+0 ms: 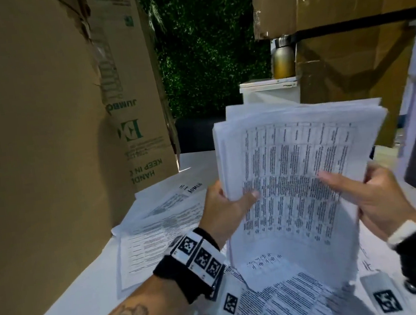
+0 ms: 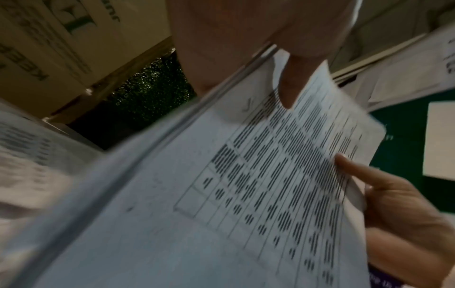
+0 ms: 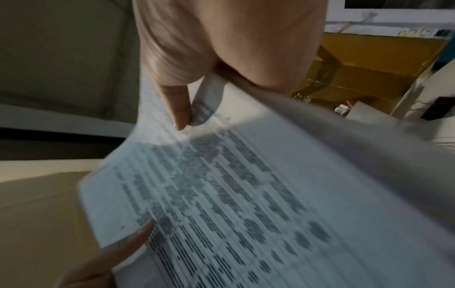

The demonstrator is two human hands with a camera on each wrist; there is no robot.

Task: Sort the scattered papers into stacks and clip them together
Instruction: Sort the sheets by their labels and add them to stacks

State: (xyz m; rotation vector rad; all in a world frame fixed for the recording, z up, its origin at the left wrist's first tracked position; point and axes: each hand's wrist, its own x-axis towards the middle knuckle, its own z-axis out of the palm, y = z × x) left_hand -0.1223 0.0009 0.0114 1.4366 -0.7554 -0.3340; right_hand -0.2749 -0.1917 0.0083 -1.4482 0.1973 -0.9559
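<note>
Evidently limp, light sheaf of papers (image 1: 291,162) sagged; left hand (image 1: 223,207) and right hand (image 1: 379,194) pinched its side edges, thumbs in front.

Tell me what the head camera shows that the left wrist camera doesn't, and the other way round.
Only the head view shows loose papers lying on the white table, a metal bottle, and the wrist bands. Only the left wrist view shows a green surface with a pale sheet on it. Both show the left hand and right hand gripping the raised paper stack by its side edges, thumbs on the printed table, plus the cardboard box.
</note>
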